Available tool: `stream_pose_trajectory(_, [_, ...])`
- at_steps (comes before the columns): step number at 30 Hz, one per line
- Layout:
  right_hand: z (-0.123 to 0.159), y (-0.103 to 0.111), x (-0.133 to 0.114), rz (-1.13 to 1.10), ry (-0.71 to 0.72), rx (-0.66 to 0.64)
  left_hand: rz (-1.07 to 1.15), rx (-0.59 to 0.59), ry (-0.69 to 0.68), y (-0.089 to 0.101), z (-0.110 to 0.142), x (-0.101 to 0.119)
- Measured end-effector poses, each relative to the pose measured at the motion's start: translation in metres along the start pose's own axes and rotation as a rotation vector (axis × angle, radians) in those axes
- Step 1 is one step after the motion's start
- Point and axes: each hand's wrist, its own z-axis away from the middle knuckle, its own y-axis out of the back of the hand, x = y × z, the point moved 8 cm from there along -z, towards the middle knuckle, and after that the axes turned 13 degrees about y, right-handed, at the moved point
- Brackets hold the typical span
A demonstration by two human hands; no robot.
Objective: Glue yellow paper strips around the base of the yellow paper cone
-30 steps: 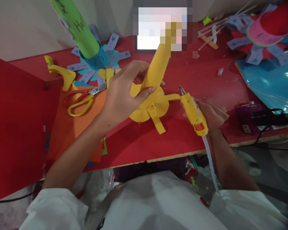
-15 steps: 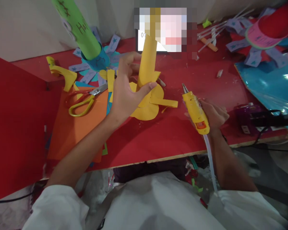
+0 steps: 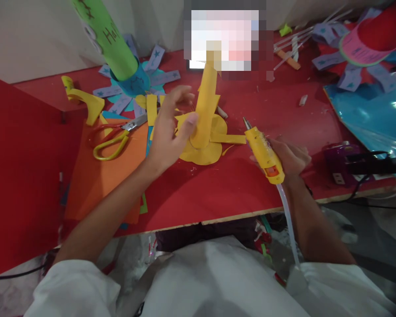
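Observation:
A yellow paper tube (image 3: 206,105) stands on a yellow flower-shaped paper base (image 3: 201,157), leaning slightly right in view. My left hand (image 3: 173,127) is at the tube's left side, fingers apart and curved, with the thumb tip at the tube's edge; whether it touches is unclear. A narrow yellow paper strip (image 3: 229,139) sticks out from the base to the right. In my right hand (image 3: 292,156) is a yellow hot glue gun (image 3: 264,154), its metal nozzle pointing up and left towards the strip. A clear glue stick (image 3: 287,215) trails from the gun's back end.
Scissors (image 3: 114,143) lie on orange paper (image 3: 108,185) at left. Behind them stands a green paper tube (image 3: 117,48) on a blue flower base. A pink and red paper figure (image 3: 359,48), a blue packet (image 3: 372,119) and a purple power box (image 3: 339,163) are at right. A blurred screen (image 3: 224,39) stands behind.
The yellow tube has come down and nearer, its lower end now on the base. My left hand has loosened and drawn left from it. The glue gun has shifted slightly left.

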Motion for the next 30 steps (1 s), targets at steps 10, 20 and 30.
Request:
stream_pose_trajectory(10, [-0.007,-0.002,-0.007,-0.14,0.004,-0.037,-0.542,-0.046,0.082,0.063,0.017,-0.06])
stream_pose_trajectory(20, [-0.002,-0.008,-0.006,-0.196,0.071,-0.031,-0.2,-0.169,0.096,-0.015,0.005,0.006])
stream_pose_trajectory(30, [-0.006,-0.001,-0.007,-0.154,0.039,0.009,-0.099,-0.238,0.12,-0.016,-0.024,0.02])
